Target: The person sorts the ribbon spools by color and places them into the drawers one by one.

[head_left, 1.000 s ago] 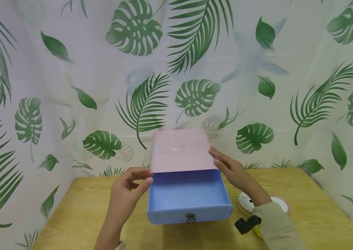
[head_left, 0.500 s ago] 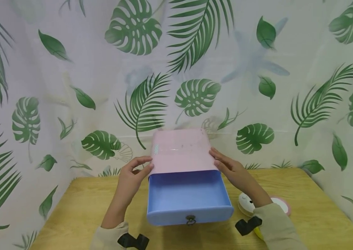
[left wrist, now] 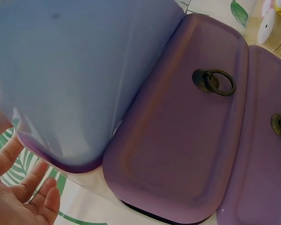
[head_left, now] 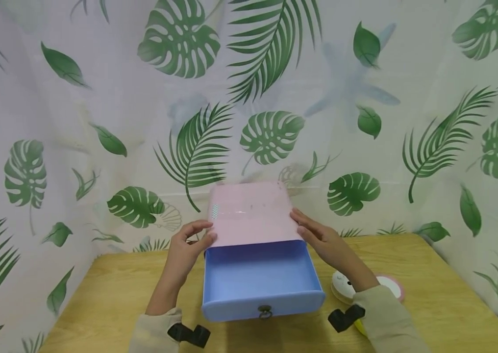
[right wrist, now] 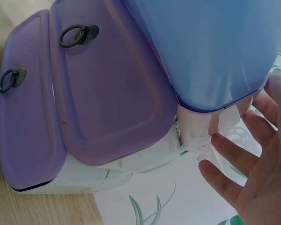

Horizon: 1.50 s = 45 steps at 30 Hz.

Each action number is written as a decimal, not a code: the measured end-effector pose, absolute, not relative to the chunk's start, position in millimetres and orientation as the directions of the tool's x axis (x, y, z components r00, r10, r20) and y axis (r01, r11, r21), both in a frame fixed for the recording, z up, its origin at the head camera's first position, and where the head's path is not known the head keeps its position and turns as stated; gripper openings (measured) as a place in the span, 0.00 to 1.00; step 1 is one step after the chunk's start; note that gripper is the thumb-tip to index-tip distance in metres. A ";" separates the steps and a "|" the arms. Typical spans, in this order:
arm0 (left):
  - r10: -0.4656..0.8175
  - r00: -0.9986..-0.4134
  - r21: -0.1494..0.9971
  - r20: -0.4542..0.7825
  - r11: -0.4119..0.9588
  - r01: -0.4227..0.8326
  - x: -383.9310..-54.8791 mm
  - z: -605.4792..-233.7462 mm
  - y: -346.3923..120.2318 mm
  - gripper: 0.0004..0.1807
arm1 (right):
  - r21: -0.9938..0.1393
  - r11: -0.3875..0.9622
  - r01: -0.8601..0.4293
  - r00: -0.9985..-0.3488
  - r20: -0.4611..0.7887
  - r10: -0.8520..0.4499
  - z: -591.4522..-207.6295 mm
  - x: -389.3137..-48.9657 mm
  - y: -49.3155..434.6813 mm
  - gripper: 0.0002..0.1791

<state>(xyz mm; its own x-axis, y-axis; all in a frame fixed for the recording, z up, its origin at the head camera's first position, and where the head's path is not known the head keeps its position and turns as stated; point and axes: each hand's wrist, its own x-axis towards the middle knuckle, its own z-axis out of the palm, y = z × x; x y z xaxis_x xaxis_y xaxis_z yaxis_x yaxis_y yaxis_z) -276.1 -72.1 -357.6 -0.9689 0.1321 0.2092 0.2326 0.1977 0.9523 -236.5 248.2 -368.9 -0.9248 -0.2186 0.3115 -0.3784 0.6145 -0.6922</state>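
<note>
A small drawer cabinet with a pink top [head_left: 253, 215] stands against the back cloth. Its blue top drawer [head_left: 260, 274] is pulled far out, and its bare inside faces up. Below it, the wrist views show a purple middle drawer [left wrist: 178, 122] and a purple bottom drawer [right wrist: 30, 103], both pushed in, each with a bronze ring pull. My left hand [head_left: 187, 250] touches the cabinet's left side near the front corner, thumb by the top edge. On the opposite side my right hand [head_left: 326, 240] rests its extended fingers against the wall, thumb at the top edge.
Beside my right forearm lie a white round object [head_left: 341, 287] and a pink-rimmed round one [head_left: 392, 287]. A yellow thing [head_left: 360, 327] is partly hidden by the sleeve. Leaf-printed cloth [head_left: 363, 98] rises behind the wooden table [head_left: 112, 304].
My left hand has moved up from the open drawer's left corner to the cabinet's top left side. My right hand stays in place. The head view has shifted slightly.
</note>
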 end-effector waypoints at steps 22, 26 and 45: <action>0.226 -0.963 0.931 0.147 0.296 0.212 -276.7 -362.5 -79.1 0.22 | -0.692 0.644 -0.325 -0.939 0.318 -0.132 -367.5 -224.2 289.7 0.27; 0.228 -0.965 0.939 0.133 0.283 0.197 -276.6 -363.2 -80.6 0.23 | -0.669 0.686 -0.288 -0.952 0.280 -0.126 -376.4 -214.9 302.7 0.29; 0.246 -0.962 0.945 0.120 0.267 0.186 -275.4 -363.4 -80.4 0.24 | -0.629 0.761 -0.160 -0.986 0.137 -0.094 -441.8 -165.8 358.4 0.32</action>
<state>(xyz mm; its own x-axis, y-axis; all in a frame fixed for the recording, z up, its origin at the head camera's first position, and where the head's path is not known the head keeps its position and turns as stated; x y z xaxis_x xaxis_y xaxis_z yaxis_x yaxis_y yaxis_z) -275.4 -80.4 -363.4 -0.9618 0.2459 0.1200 0.1862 0.2673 0.9454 -165.8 358.4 -441.8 -0.9861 -0.0939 0.1371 -0.1599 0.7606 -0.6292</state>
